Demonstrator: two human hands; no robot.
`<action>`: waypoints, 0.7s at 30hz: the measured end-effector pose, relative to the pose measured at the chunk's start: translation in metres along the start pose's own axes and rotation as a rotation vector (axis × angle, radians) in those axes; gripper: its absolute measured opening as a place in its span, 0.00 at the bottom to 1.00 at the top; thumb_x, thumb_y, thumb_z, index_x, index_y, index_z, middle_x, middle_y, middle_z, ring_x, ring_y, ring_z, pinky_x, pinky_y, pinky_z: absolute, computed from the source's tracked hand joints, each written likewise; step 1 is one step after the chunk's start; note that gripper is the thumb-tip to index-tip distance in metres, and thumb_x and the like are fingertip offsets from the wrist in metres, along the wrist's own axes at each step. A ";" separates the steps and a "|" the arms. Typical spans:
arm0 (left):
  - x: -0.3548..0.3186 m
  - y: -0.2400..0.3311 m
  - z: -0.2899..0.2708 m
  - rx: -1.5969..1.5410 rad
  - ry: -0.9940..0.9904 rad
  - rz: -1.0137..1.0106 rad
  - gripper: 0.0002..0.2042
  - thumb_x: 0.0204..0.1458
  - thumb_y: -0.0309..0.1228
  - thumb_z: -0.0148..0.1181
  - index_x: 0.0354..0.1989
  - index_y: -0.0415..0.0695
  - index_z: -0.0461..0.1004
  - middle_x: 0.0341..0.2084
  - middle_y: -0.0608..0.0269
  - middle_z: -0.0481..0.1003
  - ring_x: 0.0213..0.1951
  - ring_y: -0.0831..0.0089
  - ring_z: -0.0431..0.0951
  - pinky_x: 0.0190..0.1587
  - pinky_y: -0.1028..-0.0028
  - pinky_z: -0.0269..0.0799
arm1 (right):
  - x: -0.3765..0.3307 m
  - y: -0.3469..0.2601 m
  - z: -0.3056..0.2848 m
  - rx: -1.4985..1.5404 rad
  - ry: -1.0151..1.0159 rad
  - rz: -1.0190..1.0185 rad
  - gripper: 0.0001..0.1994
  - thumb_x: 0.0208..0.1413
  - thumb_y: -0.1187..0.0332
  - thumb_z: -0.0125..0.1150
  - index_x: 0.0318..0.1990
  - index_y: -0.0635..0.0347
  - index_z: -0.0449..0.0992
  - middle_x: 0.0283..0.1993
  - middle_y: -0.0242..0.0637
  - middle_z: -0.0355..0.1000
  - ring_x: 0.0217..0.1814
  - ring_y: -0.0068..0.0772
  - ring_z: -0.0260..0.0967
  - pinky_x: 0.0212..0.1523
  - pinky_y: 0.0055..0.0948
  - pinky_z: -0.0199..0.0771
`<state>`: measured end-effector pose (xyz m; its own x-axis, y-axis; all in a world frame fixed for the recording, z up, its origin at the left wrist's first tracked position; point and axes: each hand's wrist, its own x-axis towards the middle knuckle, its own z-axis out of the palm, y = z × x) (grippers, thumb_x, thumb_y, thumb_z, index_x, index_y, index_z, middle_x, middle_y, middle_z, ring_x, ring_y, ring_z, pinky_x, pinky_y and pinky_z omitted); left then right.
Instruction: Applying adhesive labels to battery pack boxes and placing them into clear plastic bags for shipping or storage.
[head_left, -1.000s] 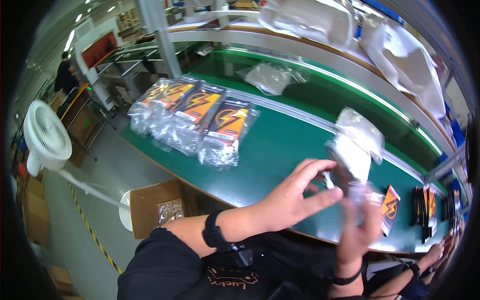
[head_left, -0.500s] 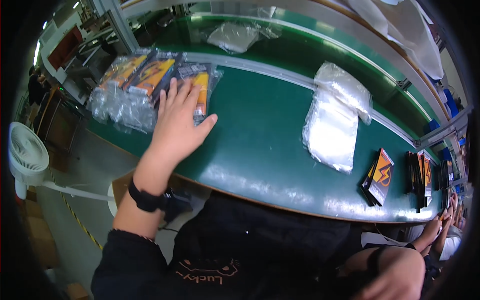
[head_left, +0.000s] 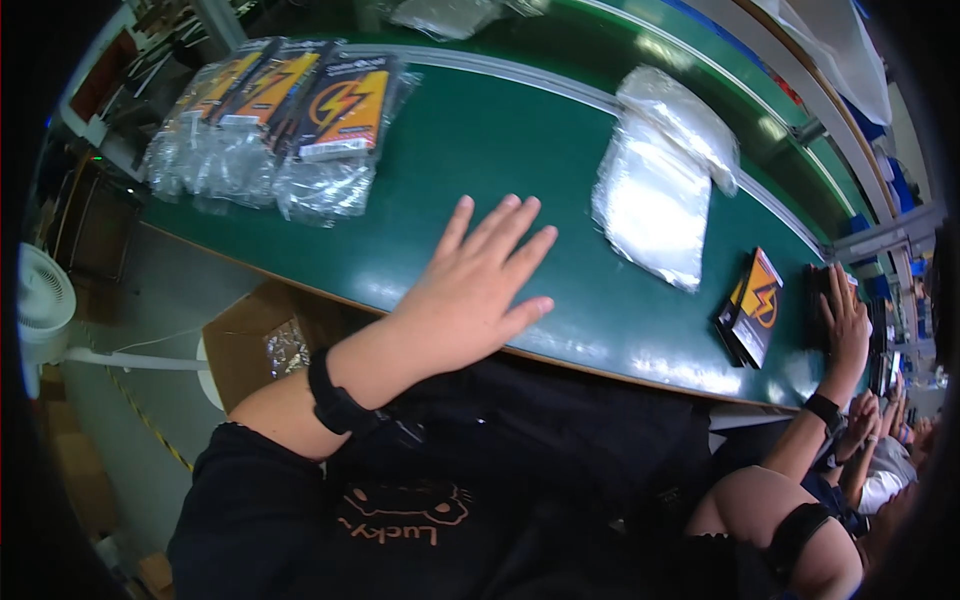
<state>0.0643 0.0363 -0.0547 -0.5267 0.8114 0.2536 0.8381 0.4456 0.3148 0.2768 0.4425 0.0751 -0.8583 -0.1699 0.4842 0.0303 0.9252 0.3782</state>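
My left hand [head_left: 470,285] is over the green table top [head_left: 440,130], fingers spread and nothing in them; I cannot tell whether it touches the surface. Beyond it, at the far left, black and orange flat packs with a lightning design lie side by side in clear bags, the nearest bagged pack [head_left: 345,105] uncovered. To its right are clear plastic bags [head_left: 655,205] in a pile. A small stack of unbagged packs [head_left: 758,310] lies farther right. My right hand [head_left: 835,575] is low at the right rim, past a black wristband, its fingers out of view.
A co-worker's hand [head_left: 848,325] rests on another stack at the right end. Below the table's left edge stands an open cardboard box [head_left: 240,330] beside a white fan [head_left: 45,300]. More clear bags [head_left: 445,15] lie behind the table rail.
My left hand has come off the bagged packs and moved right and nearer. My right hand has moved farther right. The co-worker's hand has reached onto the right stack.
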 end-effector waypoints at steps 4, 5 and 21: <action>-0.001 -0.002 0.003 0.006 0.015 0.024 0.28 0.55 0.42 0.52 0.62 0.41 0.59 0.64 0.50 0.52 0.67 0.56 0.49 0.67 0.52 0.37 | -0.067 0.060 0.016 -0.314 -0.033 0.139 0.14 0.60 0.71 0.41 0.48 0.46 0.72 0.57 0.29 0.61 0.59 0.27 0.59 0.47 0.32 0.70; -0.001 -0.002 0.003 0.010 0.005 0.017 0.28 0.55 0.41 0.52 0.62 0.42 0.59 0.64 0.51 0.52 0.67 0.56 0.49 0.67 0.52 0.37 | -0.082 0.072 0.018 -0.347 -0.042 0.170 0.15 0.60 0.71 0.42 0.49 0.45 0.72 0.59 0.28 0.61 0.60 0.26 0.58 0.48 0.31 0.70; -0.001 0.002 0.003 0.053 -0.035 -0.001 0.27 0.56 0.41 0.50 0.63 0.42 0.58 0.65 0.52 0.52 0.67 0.56 0.48 0.68 0.53 0.36 | -0.179 0.101 0.065 -0.363 0.007 0.542 0.15 0.56 0.68 0.48 0.50 0.46 0.72 0.56 0.34 0.64 0.56 0.31 0.61 0.48 0.31 0.70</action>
<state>0.0670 0.0371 -0.0572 -0.5229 0.8233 0.2206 0.8445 0.4652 0.2655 0.4003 0.5884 -0.0241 -0.6695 0.2855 0.6858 0.6302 0.7071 0.3207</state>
